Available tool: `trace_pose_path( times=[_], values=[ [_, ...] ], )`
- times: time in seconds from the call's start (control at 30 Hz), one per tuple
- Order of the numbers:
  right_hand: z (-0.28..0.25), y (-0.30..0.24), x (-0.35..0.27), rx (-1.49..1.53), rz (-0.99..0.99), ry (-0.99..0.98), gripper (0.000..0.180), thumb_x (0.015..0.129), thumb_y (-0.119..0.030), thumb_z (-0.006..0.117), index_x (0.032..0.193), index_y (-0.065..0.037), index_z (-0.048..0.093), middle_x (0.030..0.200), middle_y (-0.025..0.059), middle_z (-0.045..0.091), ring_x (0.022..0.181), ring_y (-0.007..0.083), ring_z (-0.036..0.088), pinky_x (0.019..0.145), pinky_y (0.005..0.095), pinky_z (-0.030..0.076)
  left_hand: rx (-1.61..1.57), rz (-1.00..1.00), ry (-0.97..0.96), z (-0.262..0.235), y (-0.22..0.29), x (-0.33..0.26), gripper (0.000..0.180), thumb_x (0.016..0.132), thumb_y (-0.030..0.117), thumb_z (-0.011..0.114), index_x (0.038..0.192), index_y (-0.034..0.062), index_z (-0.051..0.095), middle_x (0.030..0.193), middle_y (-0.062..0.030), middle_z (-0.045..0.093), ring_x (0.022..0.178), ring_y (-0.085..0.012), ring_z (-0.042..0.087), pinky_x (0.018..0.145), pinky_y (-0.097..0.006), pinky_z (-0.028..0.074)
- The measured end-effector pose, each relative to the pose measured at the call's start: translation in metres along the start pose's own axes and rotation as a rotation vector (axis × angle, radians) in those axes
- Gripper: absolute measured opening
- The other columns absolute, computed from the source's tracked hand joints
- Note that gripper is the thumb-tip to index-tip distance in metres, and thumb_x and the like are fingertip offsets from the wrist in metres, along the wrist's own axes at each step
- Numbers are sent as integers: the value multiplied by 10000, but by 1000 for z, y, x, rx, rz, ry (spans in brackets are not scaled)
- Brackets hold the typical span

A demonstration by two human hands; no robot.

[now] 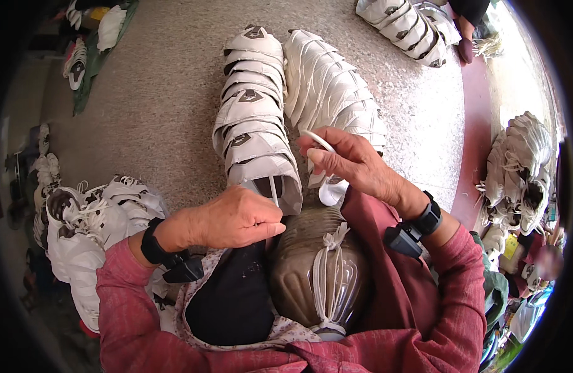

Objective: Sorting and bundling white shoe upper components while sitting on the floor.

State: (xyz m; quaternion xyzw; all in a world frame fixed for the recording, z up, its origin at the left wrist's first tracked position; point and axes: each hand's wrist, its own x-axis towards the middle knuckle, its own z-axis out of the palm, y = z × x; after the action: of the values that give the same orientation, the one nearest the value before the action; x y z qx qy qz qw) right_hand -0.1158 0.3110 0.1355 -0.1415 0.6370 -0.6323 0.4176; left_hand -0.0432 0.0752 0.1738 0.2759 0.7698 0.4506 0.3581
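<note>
My left hand (237,217) is closed in a fist beside the near end of a stack of nested white shoe uppers (252,102). A white shoelace (273,189) runs from this fist up over the nearest upper. My right hand (358,163) is raised over a second stack of white uppers (327,81), thumb and fingers closed on a curved white lace end (318,140). Whether both hands hold the same lace I cannot tell. Between my legs sits a large clear plastic jug (299,267), with a bundle of white laces (330,273) lying along it.
Another stack of white uppers (414,31) lies at the far right, near a person's foot (465,50). White shoe uppers (100,230) are heaped at my left. More uppers (519,168) pile up at the right, beyond a reddish floor strip (476,124).
</note>
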Motion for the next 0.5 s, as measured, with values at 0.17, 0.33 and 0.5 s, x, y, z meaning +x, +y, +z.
trace_pose_path(
  times=[0.17, 0.33, 0.5],
  values=[
    [9, 22, 9, -49, -143, -18, 388, 906, -157, 615, 1258, -40, 499, 1020, 57, 543, 885, 140, 546, 755, 277, 478, -33, -6, 85, -1, 13, -5, 323, 880, 179, 577, 645, 7, 437, 586, -152, 449, 557, -343, 484, 530, -402, 373],
    [34, 26, 11, -535, -428, -213, 456, 831, -92, 626, 1254, -33, 468, 1004, 174, 515, 874, 356, 591, 745, 405, 499, -101, 48, 154, -3, 18, -1, 341, 881, 172, 576, 626, 10, 417, 569, -156, 417, 516, -350, 415, 508, -390, 362],
    [32, 29, 18, -802, -567, -161, 208, 904, -200, 537, 1043, -45, 535, 894, 133, 542, 739, 330, 611, 624, 399, 502, -71, 55, 266, -9, -1, 7, 224, 854, 151, 613, 714, 21, 495, 672, -111, 474, 624, -247, 504, 570, -348, 401]
  ],
)
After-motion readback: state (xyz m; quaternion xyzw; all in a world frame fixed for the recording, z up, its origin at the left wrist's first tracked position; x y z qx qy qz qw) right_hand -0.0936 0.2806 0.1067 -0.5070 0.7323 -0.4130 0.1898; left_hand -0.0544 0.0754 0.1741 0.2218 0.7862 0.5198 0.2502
